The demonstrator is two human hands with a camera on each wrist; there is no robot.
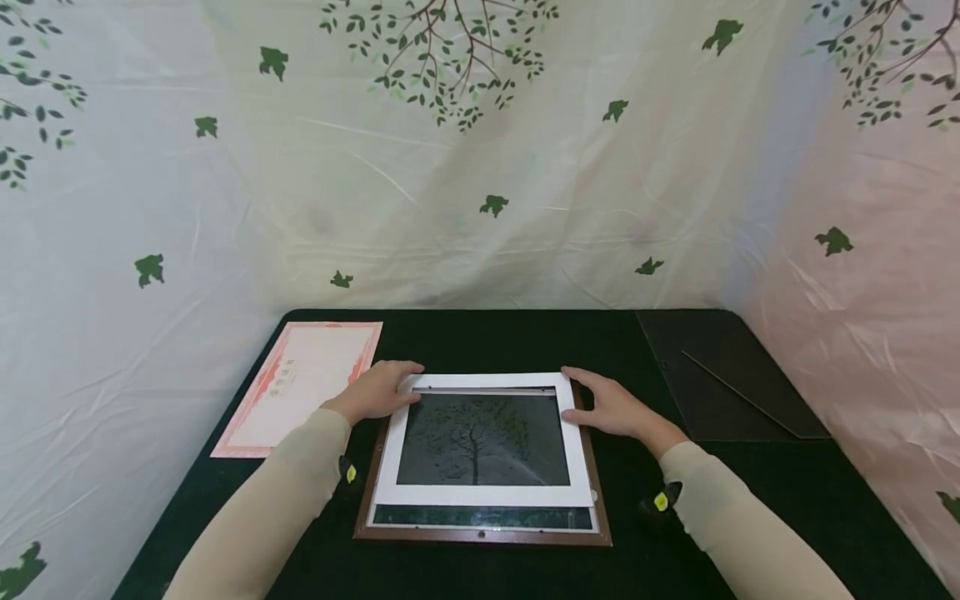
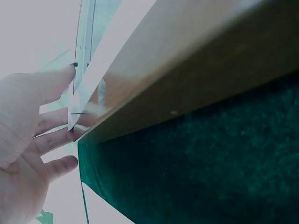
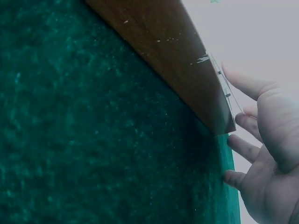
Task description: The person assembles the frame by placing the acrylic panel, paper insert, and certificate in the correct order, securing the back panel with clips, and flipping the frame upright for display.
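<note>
A white mat board [image 1: 487,497] with a rectangular opening lies tilted over a brown picture frame [image 1: 420,533]. Dark glassy surface [image 1: 480,442] shows through the opening, with a tree-like pattern on it. My left hand [image 1: 378,390] pinches the mat's far left corner, thumb on the near side and fingers round the outer edge. At the far right corner, my right hand [image 1: 613,405] pinches the mat the same way. In the left wrist view, the fingers [image 2: 60,165] are spread at the corner; the right wrist view shows the frame's brown side [image 3: 173,56] beside the other hand.
A pink-bordered certificate sheet [image 1: 318,367] lies at the back left of the dark green tabletop [image 1: 495,337]. At the back right rests a dark flat panel [image 1: 693,333] with a thin rod [image 1: 738,392] across it. Patterned curtains [image 1: 420,225] surround the table.
</note>
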